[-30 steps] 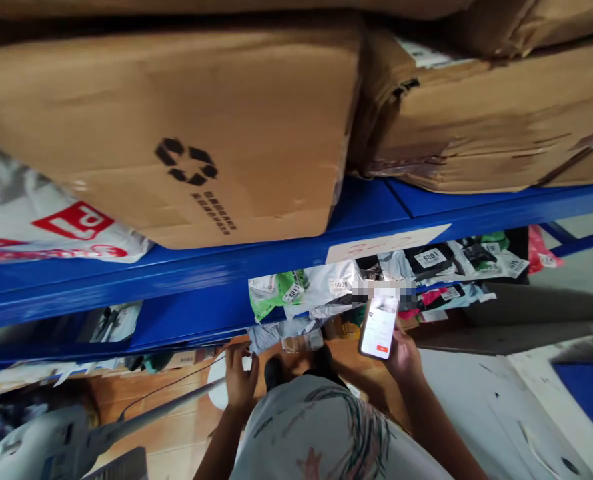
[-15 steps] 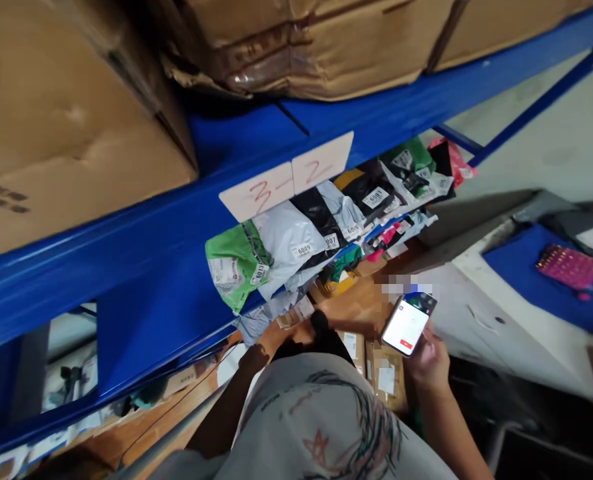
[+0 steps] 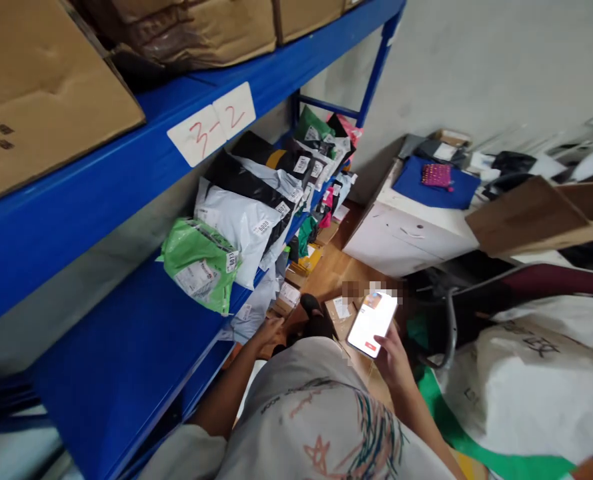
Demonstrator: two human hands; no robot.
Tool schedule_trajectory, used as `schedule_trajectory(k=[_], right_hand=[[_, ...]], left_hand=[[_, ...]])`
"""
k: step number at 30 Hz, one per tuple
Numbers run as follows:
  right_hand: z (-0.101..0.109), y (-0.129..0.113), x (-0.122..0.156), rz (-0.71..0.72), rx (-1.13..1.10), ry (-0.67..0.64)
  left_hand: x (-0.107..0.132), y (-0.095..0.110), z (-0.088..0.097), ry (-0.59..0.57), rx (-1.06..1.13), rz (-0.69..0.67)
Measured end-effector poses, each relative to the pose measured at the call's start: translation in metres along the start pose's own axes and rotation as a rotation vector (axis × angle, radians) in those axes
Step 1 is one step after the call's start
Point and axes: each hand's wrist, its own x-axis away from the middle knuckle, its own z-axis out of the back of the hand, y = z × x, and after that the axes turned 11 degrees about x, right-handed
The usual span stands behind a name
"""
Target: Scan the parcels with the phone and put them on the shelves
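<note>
In my right hand point(image 3: 389, 347) is a smartphone point(image 3: 373, 325) with a lit, mostly white screen and a red button near its bottom. My thumb lies over the lower edge of the screen. My left hand point(image 3: 269, 331) hangs low by the shelf, its fingers stretched out and nothing visible in them. Close to it are a pale plastic parcel point(image 3: 252, 303) and a small boxed parcel point(image 3: 287, 297) on the lower level. Above, a green parcel point(image 3: 201, 263) marked 6013 lies at the near end of a row, beside a white parcel point(image 3: 239, 227) marked 6009.
A blue shelf rack point(image 3: 121, 340) runs along the left, with a "3-2" sign point(image 3: 211, 125) and large cartons point(image 3: 41, 87) on top. Cardboard boxes point(image 3: 340, 313) lie on the floor. At right are a white table point(image 3: 401, 233), an open carton point(image 3: 531, 213) and a big white sack point(image 3: 526, 380).
My view has swung to the right, showing more of the table, carton and sack. The smartphone stays in my right hand, and its screen picture differs. My thumb now lies on the screen.
</note>
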Motion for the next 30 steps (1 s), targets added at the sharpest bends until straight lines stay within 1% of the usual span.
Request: schedule_trajectory(k=[2, 4, 6, 7, 8, 10, 13, 15, 18, 22, 27, 30], right_hand=[[-0.025, 0.001, 0.0, 0.022, 0.012, -0.061], [-0.054, -0.001, -0.006, 0.054, 0.026, -0.119], [-0.083, -0.004, -0.013, 0.084, 0.039, -0.17], [-0.096, -0.006, -0.016, 0.094, 0.046, -0.191], [-0.109, -0.008, -0.019, 0.104, 0.053, -0.209], [-0.129, -0.012, -0.024, 0.125, 0.072, -0.234], [-0.153, -0.016, -0.031, 0.16, 0.104, -0.255], [-0.164, -0.017, -0.035, 0.18, 0.125, -0.271], [-0.176, -0.017, -0.041, 0.201, 0.151, -0.292], [-0.181, -0.016, -0.047, 0.2, 0.164, -0.347], [-0.174, -0.017, -0.053, 0.175, 0.17, -0.469], [-0.17, -0.018, -0.055, 0.173, 0.19, -0.53]], left_hand=[[-0.005, 0.007, -0.024, -0.11, -0.006, 0.101], [-0.002, 0.018, -0.054, -0.25, 0.06, 0.125], [0.008, 0.031, -0.078, -0.35, 0.165, 0.077], [0.015, 0.038, -0.086, -0.364, 0.206, 0.038], [0.021, 0.045, -0.09, -0.353, 0.229, -0.003], [0.031, 0.057, -0.09, -0.292, 0.235, -0.072], [0.036, 0.069, -0.08, -0.219, 0.242, -0.138], [0.035, 0.074, -0.075, -0.178, 0.257, -0.181], [0.033, 0.079, -0.071, -0.133, 0.3, -0.241], [0.035, 0.09, -0.07, -0.097, 0.354, -0.232], [0.043, 0.105, -0.068, -0.072, 0.379, -0.217], [0.047, 0.107, -0.067, -0.07, 0.384, -0.228]])
